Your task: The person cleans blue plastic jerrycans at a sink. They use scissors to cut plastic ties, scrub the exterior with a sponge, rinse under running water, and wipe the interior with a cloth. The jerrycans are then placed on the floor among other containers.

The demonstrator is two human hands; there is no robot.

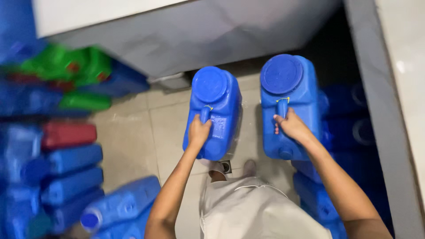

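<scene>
Below, the left hand (199,131) is closed around the moulded handle of a blue jerrycan (213,113), which hangs upright over the tiled floor (133,137), its round blue cap uppermost; the right hand (291,125) is wrapped the same way around the handle of a second blue jerrycan (290,104), held just beside the first and slightly further forward, with a narrow gap of floor showing between the two. Both forearms reach forward from the bottom of the view, over a pale garment (252,208); a foot shows near a small floor drain (226,167) under the left can. To the left lies a blurred heap of cans on their sides, mostly blue (71,177), with one red (68,134) and several green (84,66) among them; more blue cans are stacked in shadow on the right (349,110), against a grey wall (380,110). Ahead, a grey slanted surface (212,31) rises above the floor.
</scene>
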